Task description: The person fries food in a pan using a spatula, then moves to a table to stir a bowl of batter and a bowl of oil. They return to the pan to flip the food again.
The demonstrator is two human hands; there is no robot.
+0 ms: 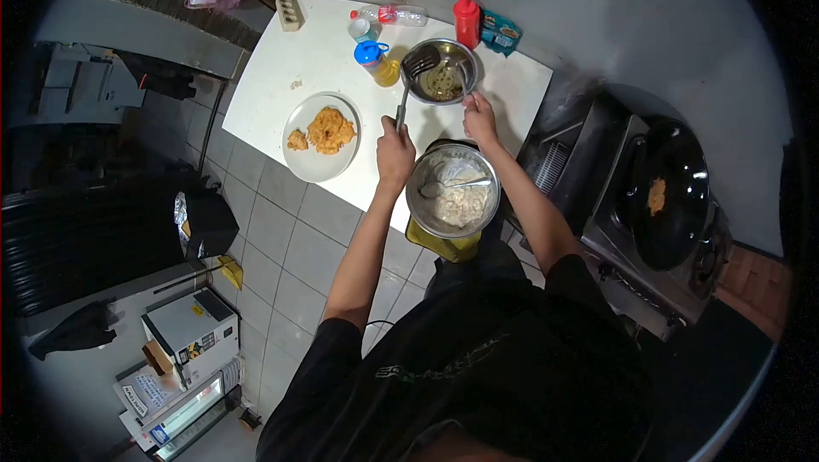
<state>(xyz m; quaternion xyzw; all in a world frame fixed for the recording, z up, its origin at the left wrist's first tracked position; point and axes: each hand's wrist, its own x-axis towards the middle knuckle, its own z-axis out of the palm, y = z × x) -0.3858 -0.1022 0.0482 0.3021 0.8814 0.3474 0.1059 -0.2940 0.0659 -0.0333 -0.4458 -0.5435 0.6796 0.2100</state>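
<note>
My left hand (395,151) grips the handle of a slotted spatula (416,65), whose head rests at the left rim of a small steel bowl (463,51) holding yellowish liquid. At that bowl's near rim, my right hand (479,114) holds a thin utensil that reaches into it. A larger steel bowl (424,205) of white batter with a spoon (456,185) in it sits just below both hands at the table's near edge. A white plate (320,168) with two golden fritters (329,130) lies to the left.
On the white table (281,78) stand a blue-capped oil bottle (377,62), a red bottle (467,22), a lying plastic bottle (401,14) and a blue packet (500,33). To the right, a stove (614,240) carries a black wok (674,197) with one piece frying. Tiled floor lies left.
</note>
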